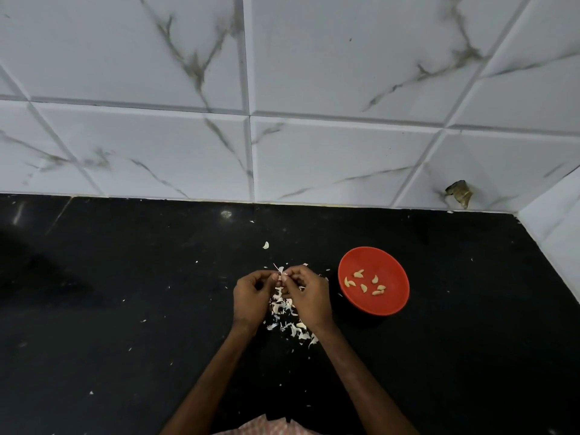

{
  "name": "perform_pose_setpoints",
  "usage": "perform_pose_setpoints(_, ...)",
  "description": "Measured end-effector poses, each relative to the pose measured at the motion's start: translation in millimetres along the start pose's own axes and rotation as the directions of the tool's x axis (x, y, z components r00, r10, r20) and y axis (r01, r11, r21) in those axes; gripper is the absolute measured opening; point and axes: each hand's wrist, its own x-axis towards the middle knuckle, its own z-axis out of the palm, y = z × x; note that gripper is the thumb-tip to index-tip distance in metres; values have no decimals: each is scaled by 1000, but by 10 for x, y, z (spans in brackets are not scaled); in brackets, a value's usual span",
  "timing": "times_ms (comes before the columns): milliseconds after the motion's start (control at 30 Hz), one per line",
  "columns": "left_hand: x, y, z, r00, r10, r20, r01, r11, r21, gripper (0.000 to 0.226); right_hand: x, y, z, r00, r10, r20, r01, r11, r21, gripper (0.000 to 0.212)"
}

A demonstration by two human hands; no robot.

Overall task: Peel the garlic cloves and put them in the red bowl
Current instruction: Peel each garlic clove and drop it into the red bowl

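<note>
The left hand (251, 293) and right hand (309, 293) meet above the black tabletop (125, 309), fingertips of both pinching one garlic clove (281, 275) between them; its long axis is too small to tell. The red bowl (392, 271) sits just to the right of the right hand, so that hand is nearer for the drop; peeled cloves (364, 288) already lie inside. Loose skins (285, 309) litter the tabletop under the hands; no writing is readable anywhere.
</note>
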Motion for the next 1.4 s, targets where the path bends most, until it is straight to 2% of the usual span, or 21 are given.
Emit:
perform_pose_setpoints(100,21,27,-10,999,18,31,-21,995,93,12,0,-17,-27,999,-30,28,31,999,-37,8)
perform_pose_setpoints(167,22,57,-12,999,-7,54,2,996,90,15,10,-28,-39,999,-44,26,45,998,-44,13)
perform_pose_setpoints(333,-44,167,-27,982,-141,125,161,972,-170,18,67,-35,-96,999,29,33,-30,999,34,14)
perform_pose_setpoints(467,-75,193,-40,977,-145,155,177,961,-214,15,118,-9,-174,998,20,52,-23,998,60,9)
perform_pose_setpoints(667,-89,191,-38,991,-74,114,99,968,-232,14,113,82,-184,990,-45,130,75,968,-239,32)
perform_pose_setpoints(800,-73,174,-49,992,-94,90,110,974,-197,14,103,57,-209,994,-60,88,95,882,-463,16)
perform_pose_setpoints(933,-94,236,-37,986,-134,100,159,937,-310,14,109,67,-214,990,-59,124,127,749,-650,19)
perform_pose_setpoints(1000,-98,249,-38,988,-124,90,146,940,-310,15,111,93,-214,987,-18,162,120,750,-650,11)
perform_pose_setpoints(1067,-101,246,-47,991,-111,74,128,948,-293,15,106,110,-220,978,19,209,124,751,-648,30)
perform_pose_setpoints(1133,-101,239,-52,993,-100,60,113,953,-281,15,92,104,-217,972,31,235,134,747,-651,38)
perform_pose_setpoints(1300,-89,199,-44,998,-52,27,56,983,-177,14,80,72,-176,984,-99,151,172,767,-618,19)
perform_pose_setpoints(1400,-84,205,-40,999,-36,3,36,986,-164,13,92,77,-171,980,-117,164,191,794,-577,27)
